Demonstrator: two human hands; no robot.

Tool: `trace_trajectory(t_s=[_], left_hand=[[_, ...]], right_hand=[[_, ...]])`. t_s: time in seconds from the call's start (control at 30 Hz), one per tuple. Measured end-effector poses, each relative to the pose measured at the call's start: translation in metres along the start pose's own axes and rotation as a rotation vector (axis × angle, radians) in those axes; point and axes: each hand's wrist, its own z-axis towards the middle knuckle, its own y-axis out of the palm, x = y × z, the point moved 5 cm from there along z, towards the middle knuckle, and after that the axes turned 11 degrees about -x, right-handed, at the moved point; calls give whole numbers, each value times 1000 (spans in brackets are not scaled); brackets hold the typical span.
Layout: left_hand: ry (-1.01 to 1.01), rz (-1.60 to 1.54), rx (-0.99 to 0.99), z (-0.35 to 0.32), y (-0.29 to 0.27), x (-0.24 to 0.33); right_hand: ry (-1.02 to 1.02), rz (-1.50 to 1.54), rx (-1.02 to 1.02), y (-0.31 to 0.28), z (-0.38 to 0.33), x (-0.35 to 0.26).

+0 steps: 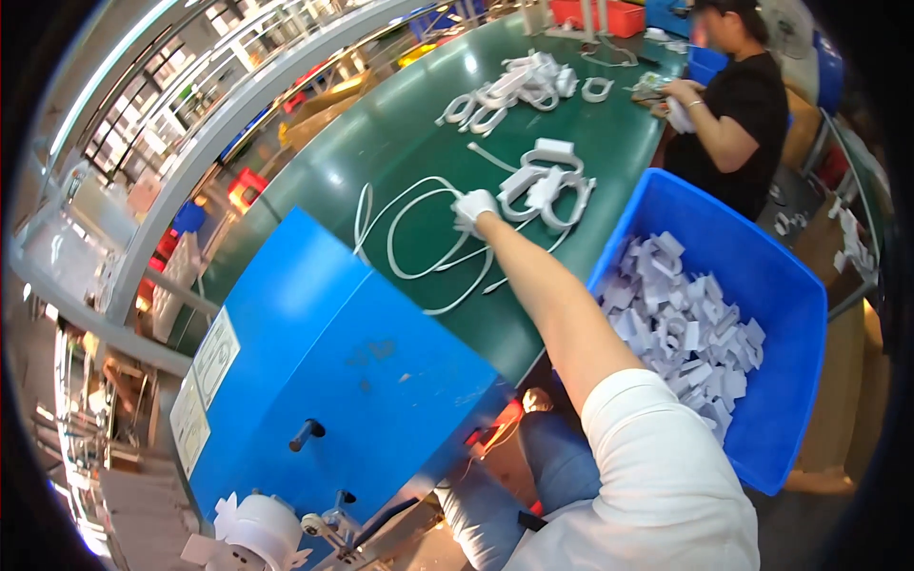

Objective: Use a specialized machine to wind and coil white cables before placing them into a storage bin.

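My right hand (pixel 473 209), in a white glove, reaches far out over the green table (pixel 381 143) and closes on a loose loop of white cable (pixel 414 243) lying there. Just beyond the hand lies a small pile of coiled white cables (pixel 547 181). More coiled white cables (pixel 514 90) lie farther back on the table. My left hand is out of sight.
A blue box-shaped machine (pixel 333 381) with a white spool (pixel 259 528) stands at the lower left. A blue bin (pixel 762 285) of several white card pieces (pixel 685 324) sits to my right. Another person in black (pixel 738 114) works at the far right. Red crates (pixel 600 14) sit at the back.
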Motion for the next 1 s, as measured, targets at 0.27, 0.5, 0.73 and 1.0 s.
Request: trace_trajectory(t_s=[0.27, 0.5, 0.73, 1.0], left_hand=[[154, 261, -84, -55, 52, 87], [847, 225, -349, -163, 132, 264], [269, -356, -771, -147, 207, 293], [699, 283, -163, -156, 143, 253]], right_hand=[[-809, 1252, -455, -90, -225, -200], [-789, 1128, -748, -67, -414, -137], [-467, 512, -979, 33, -525, 75], [326, 1039, -638, -2, -495, 193]])
